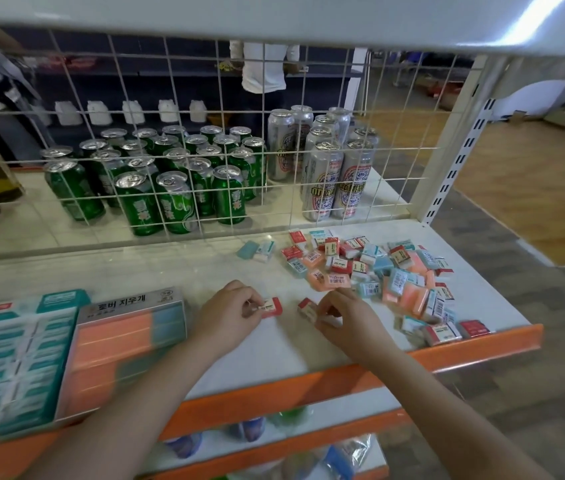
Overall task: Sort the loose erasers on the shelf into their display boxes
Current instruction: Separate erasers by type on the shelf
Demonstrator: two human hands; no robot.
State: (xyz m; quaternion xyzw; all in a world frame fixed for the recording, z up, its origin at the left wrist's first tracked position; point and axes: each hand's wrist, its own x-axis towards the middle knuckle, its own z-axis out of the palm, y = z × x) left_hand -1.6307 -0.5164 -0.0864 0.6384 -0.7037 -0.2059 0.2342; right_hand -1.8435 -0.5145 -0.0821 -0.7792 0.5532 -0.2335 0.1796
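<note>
White shelf [267, 344], wire grid behind. Left hand [229, 315] pinched red-sleeved eraser [270, 307]; right hand [343, 320] gripped another [307, 309]. Loose pile [378, 275] at right, display boxes [66, 344] at left. Advice: match sleeve colour to box, seat flat.

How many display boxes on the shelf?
2 fully identifiable: a teal display box at far left and an orange-and-teal display box just right of it. A red-and-white sliver at the left edge may be a third.

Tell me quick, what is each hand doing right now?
Left hand: pinching a red-sleeved eraser.
Right hand: gripping another red-sleeved eraser at its fingertips.
</note>
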